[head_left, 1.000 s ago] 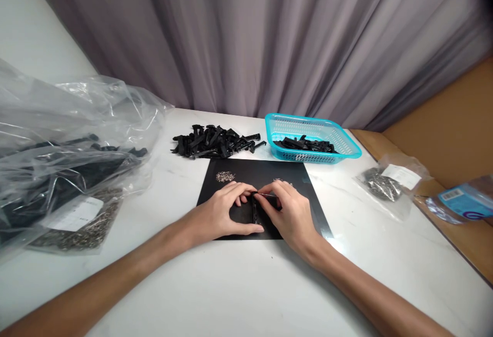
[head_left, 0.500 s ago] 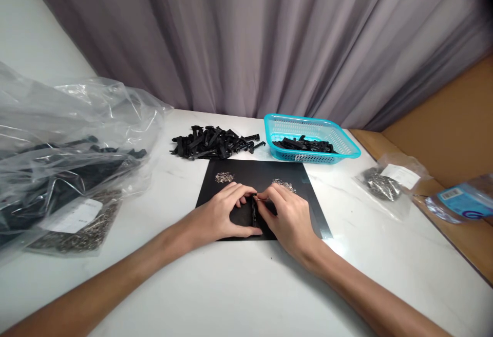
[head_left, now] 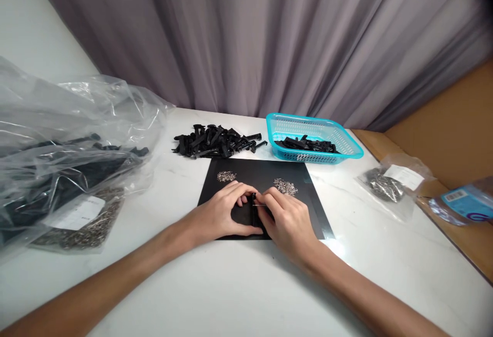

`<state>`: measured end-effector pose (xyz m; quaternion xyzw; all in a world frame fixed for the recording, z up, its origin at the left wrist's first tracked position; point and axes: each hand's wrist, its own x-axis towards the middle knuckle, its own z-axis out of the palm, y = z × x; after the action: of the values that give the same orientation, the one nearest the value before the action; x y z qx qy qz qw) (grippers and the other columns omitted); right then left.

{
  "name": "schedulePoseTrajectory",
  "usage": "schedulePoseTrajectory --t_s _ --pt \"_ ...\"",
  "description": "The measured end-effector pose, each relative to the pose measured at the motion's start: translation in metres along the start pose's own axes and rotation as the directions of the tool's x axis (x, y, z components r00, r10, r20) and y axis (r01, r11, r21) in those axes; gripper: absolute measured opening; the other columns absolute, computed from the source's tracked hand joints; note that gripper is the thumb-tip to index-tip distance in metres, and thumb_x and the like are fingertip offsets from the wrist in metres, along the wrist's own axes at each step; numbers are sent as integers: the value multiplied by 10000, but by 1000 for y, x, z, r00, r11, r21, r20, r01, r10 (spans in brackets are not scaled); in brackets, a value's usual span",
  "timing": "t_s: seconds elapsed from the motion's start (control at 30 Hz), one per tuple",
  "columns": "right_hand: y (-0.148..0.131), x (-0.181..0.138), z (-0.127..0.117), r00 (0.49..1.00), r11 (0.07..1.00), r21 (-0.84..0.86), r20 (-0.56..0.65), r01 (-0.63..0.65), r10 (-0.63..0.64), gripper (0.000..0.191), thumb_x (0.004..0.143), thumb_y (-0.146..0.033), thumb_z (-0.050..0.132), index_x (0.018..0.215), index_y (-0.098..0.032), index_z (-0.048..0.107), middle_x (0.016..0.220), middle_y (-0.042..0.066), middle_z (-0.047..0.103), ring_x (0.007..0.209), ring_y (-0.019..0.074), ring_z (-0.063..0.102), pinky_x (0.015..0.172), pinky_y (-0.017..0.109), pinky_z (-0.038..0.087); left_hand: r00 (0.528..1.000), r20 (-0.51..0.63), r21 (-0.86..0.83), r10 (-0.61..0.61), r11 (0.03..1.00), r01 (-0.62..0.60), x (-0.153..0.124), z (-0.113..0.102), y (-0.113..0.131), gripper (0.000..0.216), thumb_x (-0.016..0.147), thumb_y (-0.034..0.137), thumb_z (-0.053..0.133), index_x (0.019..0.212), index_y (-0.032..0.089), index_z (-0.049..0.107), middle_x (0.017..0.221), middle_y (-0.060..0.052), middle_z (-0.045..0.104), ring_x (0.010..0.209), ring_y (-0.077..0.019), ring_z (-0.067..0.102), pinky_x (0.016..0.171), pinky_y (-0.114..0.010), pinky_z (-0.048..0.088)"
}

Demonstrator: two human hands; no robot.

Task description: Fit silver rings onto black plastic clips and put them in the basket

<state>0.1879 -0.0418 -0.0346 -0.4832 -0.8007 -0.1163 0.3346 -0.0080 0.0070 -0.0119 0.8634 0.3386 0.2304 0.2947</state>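
My left hand (head_left: 221, 213) and my right hand (head_left: 287, 219) meet over a black mat (head_left: 316, 213) on the white table. Between them stands a small black plastic part (head_left: 253, 212), held by the left thumb and fingers. My right hand pinches a thin metal pin (head_left: 259, 205) against the part's top. Two small heaps of silver metal bits lie on the mat, one at the back left (head_left: 226, 176), one at the back right (head_left: 285, 186).
A pile of black plastic parts (head_left: 215, 141) lies behind the mat. A turquoise basket (head_left: 346, 144) holds more of them. Large clear bags (head_left: 73, 147) fill the left side. A small bag of metal parts (head_left: 385, 185) and a brown cardboard surface (head_left: 454, 136) are at right.
My right hand has slid slightly back toward me along the part, uncovering the right heap of metal bits. The left hand has stayed in place.
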Motion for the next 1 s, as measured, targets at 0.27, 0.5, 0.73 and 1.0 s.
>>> schedulePoseTrajectory --t_s 0.27,0.5,0.73,1.0 --pt "2 2 -6 995 995 93 101 -20 10 214 967 -103 473 919 -175 668 843 42 684 603 147 582 573 281 397 1000 -1 -5 10 1000 -10 0 0 -1 562 723 442 876 1183 240 624 1028 -34 617 920 -209 619 909 -403 574" --pt "13 14 -22 911 765 501 295 -406 290 141 953 -207 628 953 -229 767 847 3 727 641 138 574 601 265 418 1000 20 13 -7 1000 7 -1 0 -3 629 738 497 856 1254 245 600 1039 -37 601 938 -210 614 915 -401 566" --pt "28 20 -15 825 500 658 416 -563 382 205 930 -370 679 926 -199 791 883 41 770 706 165 613 641 287 453 1000 7 24 10 1000 -10 -1 0 -6 647 720 520 861 1244 240 605 1028 -36 600 931 -210 612 909 -397 564" --pt "35 21 -5 786 342 713 499 -611 365 351 814 -524 780 837 -174 787 763 37 734 645 143 584 570 263 416 999 -20 6 25 1000 -25 0 1 -8 633 700 514 871 1223 251 631 1009 -26 611 908 -203 617 882 -377 572"
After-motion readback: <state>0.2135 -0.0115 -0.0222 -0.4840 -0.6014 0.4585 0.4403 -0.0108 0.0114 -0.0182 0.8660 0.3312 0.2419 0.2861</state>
